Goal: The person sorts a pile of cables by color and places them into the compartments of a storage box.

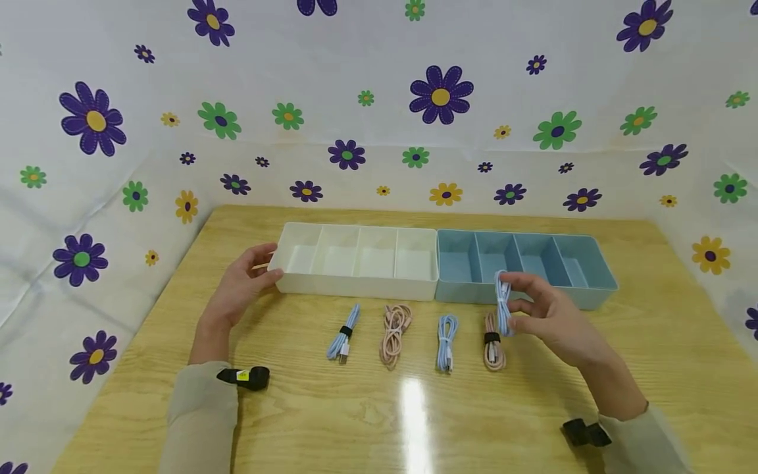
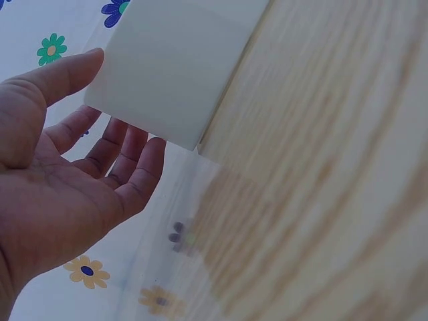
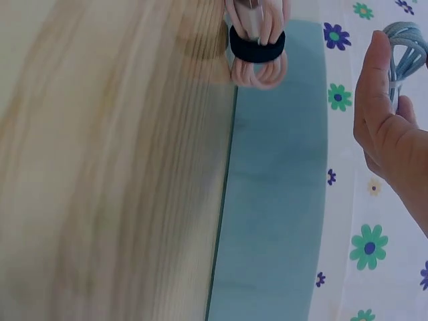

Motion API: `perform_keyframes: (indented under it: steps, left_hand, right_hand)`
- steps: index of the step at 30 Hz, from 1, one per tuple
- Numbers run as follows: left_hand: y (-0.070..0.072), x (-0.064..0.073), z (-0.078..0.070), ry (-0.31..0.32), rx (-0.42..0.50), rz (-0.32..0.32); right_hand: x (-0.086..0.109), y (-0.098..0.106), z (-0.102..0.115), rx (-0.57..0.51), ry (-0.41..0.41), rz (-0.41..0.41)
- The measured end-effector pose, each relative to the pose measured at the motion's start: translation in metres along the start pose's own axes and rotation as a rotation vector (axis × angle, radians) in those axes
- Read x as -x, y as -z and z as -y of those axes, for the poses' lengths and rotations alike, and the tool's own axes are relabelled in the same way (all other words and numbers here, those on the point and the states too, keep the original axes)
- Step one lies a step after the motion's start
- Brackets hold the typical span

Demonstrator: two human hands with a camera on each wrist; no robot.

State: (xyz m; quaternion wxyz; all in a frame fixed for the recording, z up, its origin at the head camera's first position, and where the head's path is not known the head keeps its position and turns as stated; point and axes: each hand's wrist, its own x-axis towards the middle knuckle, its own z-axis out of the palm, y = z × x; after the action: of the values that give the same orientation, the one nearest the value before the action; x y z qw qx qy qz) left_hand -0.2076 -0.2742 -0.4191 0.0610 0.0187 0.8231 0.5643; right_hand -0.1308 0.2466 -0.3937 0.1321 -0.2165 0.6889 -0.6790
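My right hand (image 1: pixel 553 326) pinches a coiled light-blue cable (image 1: pixel 502 306) between thumb and fingers, holding it upright in front of the blue divided box (image 1: pixel 524 294). In the right wrist view, the coil (image 3: pixel 406 32) rises above the thumb. Below it on the table lies a pink cable (image 1: pixel 494 355) with a black tie. My left hand (image 1: pixel 237 289) rests at the left end of the white divided box (image 1: pixel 355 286), its thumb by the front corner. The left wrist view has the fingers (image 2: pixel 144 170) loosely bent along the box's end wall (image 2: pixel 167 80).
Left of the black-tied pink cable lie a blue cable (image 1: pixel 447 342), a pink cable (image 1: pixel 393 336) and another blue cable with a black tie (image 1: pixel 343 332). Both boxes stand end to end on the wooden table (image 1: pixel 331 421), before a flowered cloth (image 1: pixel 379 52).
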Motion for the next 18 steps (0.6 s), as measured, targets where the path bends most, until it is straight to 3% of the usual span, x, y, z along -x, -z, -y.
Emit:
perform_keyframes:
  steps: [6, 18]
  left_hand:
    - [0.000, 0.002, -0.001, 0.006, -0.005, 0.001]
    - [-0.001, 0.002, -0.003, -0.005, 0.022, 0.008]
  right_hand:
    - [-0.011, -0.011, 0.001, 0.013, -0.050, -0.054]
    - [-0.030, -0.014, -0.003, -0.149, -0.064, -0.041]
